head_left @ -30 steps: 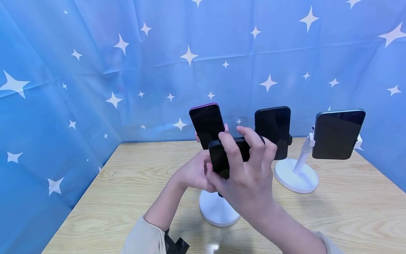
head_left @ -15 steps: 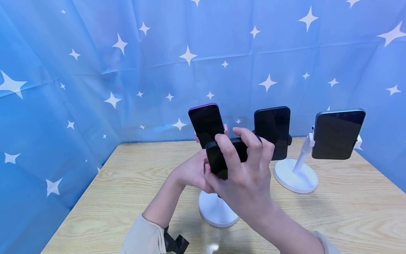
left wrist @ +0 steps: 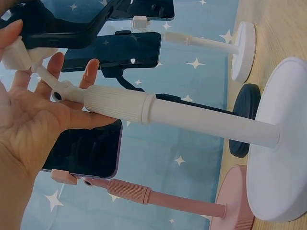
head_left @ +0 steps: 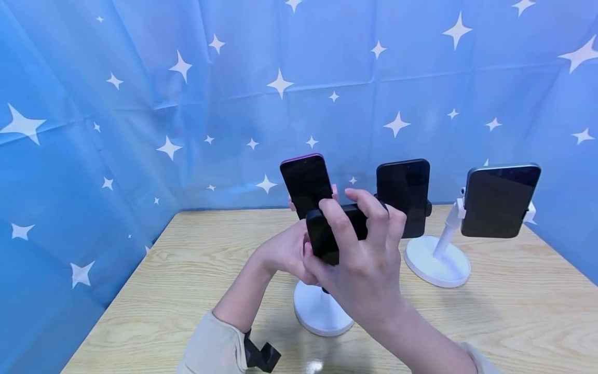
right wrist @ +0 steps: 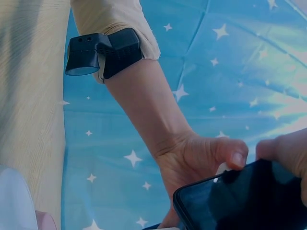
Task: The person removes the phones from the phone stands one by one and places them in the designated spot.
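My right hand (head_left: pixel 366 259) grips a black smartphone (head_left: pixel 321 236) by its edges, fingers spread across its screen. The phone sits tilted at the head of a white phone stand (left wrist: pixel 211 124), whose round base (head_left: pixel 322 314) rests on the table. Under the phone, my left hand (head_left: pixel 287 254) holds the stand's head. In the left wrist view its thumb lies at the white clamp (left wrist: pixel 17 55) and its fingers reach behind the jointed neck. The right wrist view has the left thumb (right wrist: pixel 235 155) at the phone's edge. Part of the clamp is hidden by the phone.
Behind my hands, a purple-edged phone (head_left: pixel 306 182) stands in a pink stand (left wrist: pixel 192 203). To the right are another phone (head_left: pixel 404 192) on a black stand (left wrist: pixel 244 110) and a third (head_left: pixel 500 200) on a white stand (head_left: pixel 436 259). A starry blue curtain (head_left: pixel 233 114) borders the wooden table (head_left: pixel 187 270).
Both hands keep their hold on the phone and stand, with hardly any movement. The head view shifts slightly.
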The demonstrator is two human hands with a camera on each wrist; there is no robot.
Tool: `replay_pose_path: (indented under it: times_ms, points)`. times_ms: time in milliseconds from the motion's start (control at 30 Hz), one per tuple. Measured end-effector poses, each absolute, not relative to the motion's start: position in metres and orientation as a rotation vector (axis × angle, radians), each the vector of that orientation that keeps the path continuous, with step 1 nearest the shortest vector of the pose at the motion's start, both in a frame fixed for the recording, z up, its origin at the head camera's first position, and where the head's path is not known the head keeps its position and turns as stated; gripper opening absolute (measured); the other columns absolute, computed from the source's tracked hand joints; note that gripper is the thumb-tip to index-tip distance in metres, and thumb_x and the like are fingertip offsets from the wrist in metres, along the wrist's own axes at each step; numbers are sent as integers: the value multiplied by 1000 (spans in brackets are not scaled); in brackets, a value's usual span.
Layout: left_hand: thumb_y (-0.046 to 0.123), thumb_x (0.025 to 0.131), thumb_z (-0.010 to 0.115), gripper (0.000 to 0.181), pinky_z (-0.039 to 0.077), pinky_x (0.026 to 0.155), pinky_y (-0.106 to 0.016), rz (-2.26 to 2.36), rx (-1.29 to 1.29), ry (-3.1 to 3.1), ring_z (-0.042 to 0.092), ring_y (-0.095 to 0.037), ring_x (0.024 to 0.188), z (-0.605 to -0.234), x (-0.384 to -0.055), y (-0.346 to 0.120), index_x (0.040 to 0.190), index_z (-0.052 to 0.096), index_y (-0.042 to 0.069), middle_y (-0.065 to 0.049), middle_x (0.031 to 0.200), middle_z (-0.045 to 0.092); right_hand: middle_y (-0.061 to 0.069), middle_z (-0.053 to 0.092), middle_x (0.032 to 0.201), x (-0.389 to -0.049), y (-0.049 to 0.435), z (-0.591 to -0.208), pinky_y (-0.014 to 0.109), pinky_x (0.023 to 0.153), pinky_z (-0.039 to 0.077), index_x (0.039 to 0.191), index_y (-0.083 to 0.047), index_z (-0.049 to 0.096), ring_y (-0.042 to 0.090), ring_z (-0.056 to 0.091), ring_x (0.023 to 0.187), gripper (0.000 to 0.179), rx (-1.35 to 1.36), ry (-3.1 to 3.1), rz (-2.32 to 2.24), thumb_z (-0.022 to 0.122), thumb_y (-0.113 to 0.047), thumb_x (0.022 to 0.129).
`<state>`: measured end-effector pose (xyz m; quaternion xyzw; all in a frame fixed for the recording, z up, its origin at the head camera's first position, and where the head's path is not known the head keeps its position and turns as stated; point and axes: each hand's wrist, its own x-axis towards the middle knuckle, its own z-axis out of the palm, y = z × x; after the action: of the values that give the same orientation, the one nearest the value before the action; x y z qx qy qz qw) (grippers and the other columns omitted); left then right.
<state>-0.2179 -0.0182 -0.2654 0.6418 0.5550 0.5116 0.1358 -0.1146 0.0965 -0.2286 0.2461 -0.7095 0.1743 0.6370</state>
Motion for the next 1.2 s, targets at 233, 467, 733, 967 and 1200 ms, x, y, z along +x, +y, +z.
replay_pose_path:
  times_ms: [233, 467, 733, 967, 1200]
  points:
    - [-6, 58, 68, 62, 48, 70, -37, 1473, 1887, 1581, 50, -22, 86, -264, -219, -16, 113, 39, -4, -19, 98, 50, 26, 45, 106, -114, 98, -227, 48, 68, 30, 102, -4, 55, 40, 44, 96, 35, 576, -1628, 416, 56, -20, 71]
    - [-4, 57, 69, 61, 49, 69, -38, 1474, 1839, 1573, 53, -22, 82, -265, -218, -17, 111, 40, -3, -19, 95, 52, 25, 45, 107, -112, 101, -226, 44, 65, 33, 102, -5, 55, 42, 43, 96, 35, 595, -1643, 434, 57, -22, 72]
    - [-4, 58, 69, 60, 49, 70, -37, 1457, 1860, 1574, 52, -21, 83, -266, -219, -17, 111, 40, -2, -18, 95, 52, 24, 47, 108, -113, 104, -226, 46, 65, 35, 103, -5, 58, 42, 45, 95, 45, 624, -1646, 432, 67, -20, 61]
    - [-4, 57, 70, 63, 48, 71, -38, 1460, 1840, 1558, 52, -22, 83, -267, -220, -17, 112, 40, -3, -19, 95, 52, 25, 47, 108, -114, 107, -226, 48, 69, 32, 103, -5, 58, 39, 47, 95, 45, 657, -1658, 452, 65, -22, 63]
    - [-16, 50, 75, 74, 45, 81, -42, 1461, 1841, 1529, 52, -24, 91, -265, -219, -18, 114, 39, -6, -24, 101, 51, 25, 46, 110, -111, 108, -225, 46, 69, 33, 104, -5, 57, 40, 45, 96, 39, 717, -1677, 491, 58, -25, 71]
